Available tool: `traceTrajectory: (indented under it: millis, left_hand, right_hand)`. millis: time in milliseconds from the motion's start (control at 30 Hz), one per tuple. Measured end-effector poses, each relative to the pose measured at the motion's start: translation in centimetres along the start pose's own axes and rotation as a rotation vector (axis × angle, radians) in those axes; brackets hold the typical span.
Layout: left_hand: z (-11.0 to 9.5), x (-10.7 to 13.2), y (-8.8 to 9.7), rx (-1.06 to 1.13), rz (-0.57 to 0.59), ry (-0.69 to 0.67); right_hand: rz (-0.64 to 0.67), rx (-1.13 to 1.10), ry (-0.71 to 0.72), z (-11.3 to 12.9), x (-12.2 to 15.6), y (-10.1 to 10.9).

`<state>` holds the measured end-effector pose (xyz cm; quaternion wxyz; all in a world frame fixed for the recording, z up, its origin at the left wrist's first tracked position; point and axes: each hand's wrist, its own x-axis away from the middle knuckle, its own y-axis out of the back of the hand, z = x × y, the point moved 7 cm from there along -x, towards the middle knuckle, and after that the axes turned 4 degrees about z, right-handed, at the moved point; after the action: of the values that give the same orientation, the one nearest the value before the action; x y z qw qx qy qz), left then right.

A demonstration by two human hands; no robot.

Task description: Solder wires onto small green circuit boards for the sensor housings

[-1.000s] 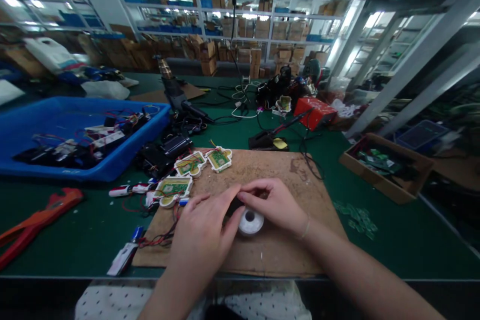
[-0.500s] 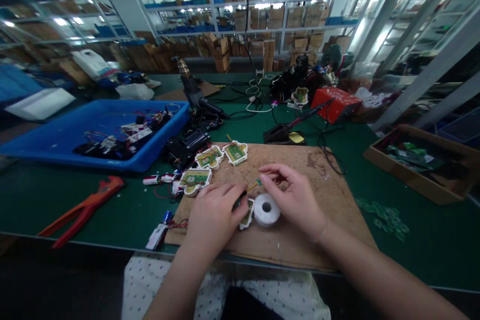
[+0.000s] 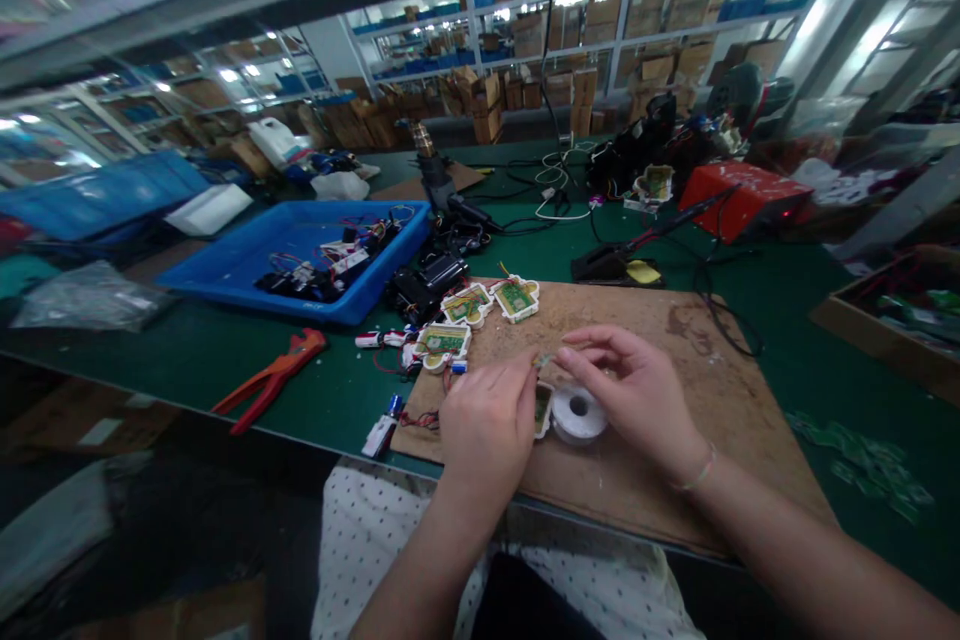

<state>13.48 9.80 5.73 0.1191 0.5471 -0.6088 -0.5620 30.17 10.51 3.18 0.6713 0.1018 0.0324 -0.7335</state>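
My right hand (image 3: pixel 634 390) pinches a small green circuit board (image 3: pixel 545 360) between thumb and forefinger, just above the cork-coloured work board (image 3: pixel 637 470). Closed and curled, my left hand (image 3: pixel 487 420) has its fingertips against the other end of that piece; what lies inside its grip is hidden. Under the hands sits a white plastic housing (image 3: pixel 549 412) with a green board, partly covered by the left fingers. A white roll with a dark centre hole (image 3: pixel 579 430) rests beside it, below my right hand. Several similar open housings (image 3: pixel 442 345) lie to the left.
Orange-handled pliers (image 3: pixel 277 375) lie left, near the table edge. Behind them is a blue tray (image 3: pixel 315 305) of wired parts, with a heat gun (image 3: pixel 442 185) beside it. A soldering iron (image 3: pixel 660 238) rests in its stand by a red box (image 3: pixel 742 200). Small green boards (image 3: pixel 862 465) lie right.
The camera view has swung left, so everything sits further right. My hands have come closer together, and the yellow wires seen between them earlier are now mostly hidden.
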Motion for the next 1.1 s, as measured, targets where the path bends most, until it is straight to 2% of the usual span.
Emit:
traceTrajectory:
  millis: [100,200,267,333,433,500,633,700,733,767,833,900,967,1100]
  left_hand:
    - [1.0,0.4,3.2,0.242,-0.125,0.159]
    - [2.7,-0.1,7.6,0.497,-0.379,0.364]
    - [3.4,-1.4,10.2,0.668,-0.556,0.39]
    - [4.0,-3.4,12.3,0.853,-0.684,0.341]
    - [3.8,-7.0,14.0,0.995,-0.66,0.226]
    - [2.7,-9.3,14.6,1.047,-0.546,0.138]
    - [-2.3,-13.3,15.4,1.146,-0.294,-0.057]
    - [-5.0,-15.2,15.7,1.196,-0.241,-0.099]
    - [-6.1,-16.0,15.7,1.245,-0.251,-0.108]
    - [-7.4,-16.8,15.6,1.288,-0.224,-0.165]
    - [-9.6,-17.8,14.6,1.33,-0.092,-0.309]
    - [-10.3,-17.9,12.4,1.32,0.055,-0.371]
    - [-9.7,-17.3,8.9,1.243,0.238,-0.353]
    - [-6.4,-14.3,1.5,0.959,0.543,-0.32]
  right_hand:
    - [-0.056,0.024,0.029,-0.1,-0.3,1.0]
    - [-0.099,0.046,0.049,-0.3,-0.5,1.7]
    - [-0.084,0.073,0.057,-0.3,-0.5,1.6]
    - [-0.027,0.13,0.071,-0.1,-0.3,1.1]
    - [0.117,0.213,0.077,0.1,0.1,-0.2]
    - [0.192,0.233,0.079,0.0,0.4,-0.8]
    - [0.205,0.208,0.085,-0.3,0.5,-0.9]
    - [0.155,0.175,0.09,-0.6,0.2,-0.5]
    - [0.121,0.161,0.103,-0.6,0.0,-0.2]
    - [0.087,0.156,0.121,-0.6,-0.2,0.1]
    - [0.003,0.188,0.18,-0.3,-0.9,1.4]
    - [-0.111,0.312,0.224,0.1,-1.7,3.5]
    - [-0.225,0.481,0.216,0.1,-2.6,6.3]
    - [-0.325,0.623,0.117,-0.9,-3.8,11.8]
